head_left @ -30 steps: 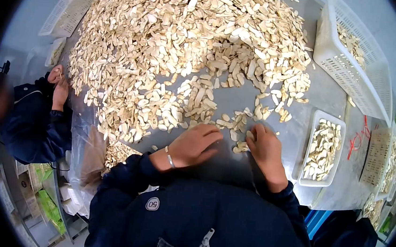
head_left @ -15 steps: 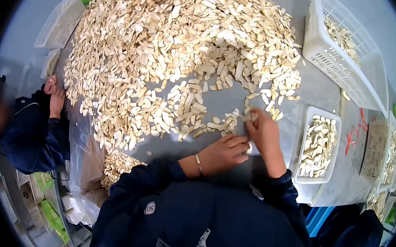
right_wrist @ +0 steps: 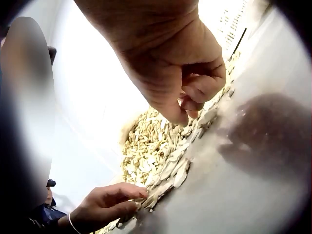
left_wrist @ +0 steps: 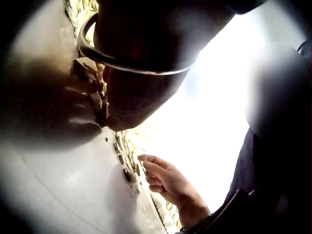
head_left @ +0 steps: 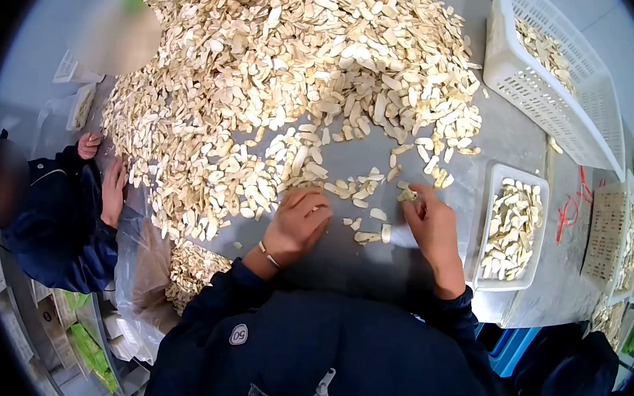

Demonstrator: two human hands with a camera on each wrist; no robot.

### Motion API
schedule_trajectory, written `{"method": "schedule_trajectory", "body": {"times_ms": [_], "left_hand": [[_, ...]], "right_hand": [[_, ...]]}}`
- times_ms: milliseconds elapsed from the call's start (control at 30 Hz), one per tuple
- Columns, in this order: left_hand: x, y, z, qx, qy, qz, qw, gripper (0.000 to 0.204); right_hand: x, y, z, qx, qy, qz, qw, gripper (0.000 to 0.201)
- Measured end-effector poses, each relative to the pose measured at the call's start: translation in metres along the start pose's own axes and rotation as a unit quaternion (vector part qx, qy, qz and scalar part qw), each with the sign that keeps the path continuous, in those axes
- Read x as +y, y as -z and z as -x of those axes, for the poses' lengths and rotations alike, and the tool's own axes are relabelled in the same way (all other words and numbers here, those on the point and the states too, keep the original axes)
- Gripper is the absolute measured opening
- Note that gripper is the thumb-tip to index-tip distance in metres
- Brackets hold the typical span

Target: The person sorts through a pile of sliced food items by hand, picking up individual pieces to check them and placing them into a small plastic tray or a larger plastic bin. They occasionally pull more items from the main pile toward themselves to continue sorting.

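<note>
A wide heap of pale dried slices covers the metal table. My right hand pinches a small pale slice between thumb and fingertips, just above the tabletop. In the right wrist view its other fingers are curled in. To the left, at the near edge of the heap, my left hand is palm down with loosely bent fingers. Seen from the right wrist, that left hand has its fingertips right at the slices, thumb apart. A few loose slices lie between the hands.
To the right stands a white tray of slices. Behind it is a large perforated crate, with red ties on the table. Another person's hand is at the left edge, above a clear plastic bag.
My left hand has moved left, away from my right hand, toward the heap. Loose slices now show between my hands. My right hand has shifted slightly right and nearer me. The other person's hands have parted.
</note>
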State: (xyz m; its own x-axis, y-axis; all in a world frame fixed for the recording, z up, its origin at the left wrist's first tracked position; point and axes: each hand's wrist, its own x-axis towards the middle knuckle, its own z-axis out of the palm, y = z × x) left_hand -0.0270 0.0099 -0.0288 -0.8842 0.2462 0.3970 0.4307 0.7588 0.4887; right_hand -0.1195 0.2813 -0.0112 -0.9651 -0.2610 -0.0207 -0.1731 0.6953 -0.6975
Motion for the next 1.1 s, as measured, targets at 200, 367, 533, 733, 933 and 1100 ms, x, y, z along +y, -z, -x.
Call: {"method": "schedule_trajectory", "body": {"times_ms": [200, 367, 533, 733, 933, 1100], "left_hand": [[0.015, -0.008, 0.001, 0.013, -0.007, 0.024, 1.000, 0.021], [0.046, -0.037, 0.002, -0.084, -0.102, 0.099, 0.986, 0.029], [0.068, -0.083, -0.023, -0.128, -0.197, 0.031, 0.971, 0.035], [0.048, -0.111, -0.052, -0.048, -0.065, -0.102, 0.991, 0.044], [-0.017, -0.018, -0.029, -0.059, 0.145, -0.311, 0.938, 0.043], [-0.070, 0.032, 0.043, 0.071, 0.216, -0.320, 0.920, 0.030]], "right_hand": [[0.006, -0.010, -0.001, -0.006, 0.025, 0.011, 1.000, 0.027], [0.001, -0.009, -0.003, -0.042, -0.034, -0.054, 0.997, 0.023], [0.012, -0.004, -0.002, 0.045, -0.041, -0.178, 0.982, 0.021], [0.010, 0.015, 0.013, 0.035, -0.029, -0.199, 0.979, 0.015], [0.016, 0.015, 0.021, -0.018, -0.060, -0.262, 0.963, 0.012], [0.010, 0.006, 0.020, -0.049, -0.074, -0.260, 0.962, 0.013]]}}
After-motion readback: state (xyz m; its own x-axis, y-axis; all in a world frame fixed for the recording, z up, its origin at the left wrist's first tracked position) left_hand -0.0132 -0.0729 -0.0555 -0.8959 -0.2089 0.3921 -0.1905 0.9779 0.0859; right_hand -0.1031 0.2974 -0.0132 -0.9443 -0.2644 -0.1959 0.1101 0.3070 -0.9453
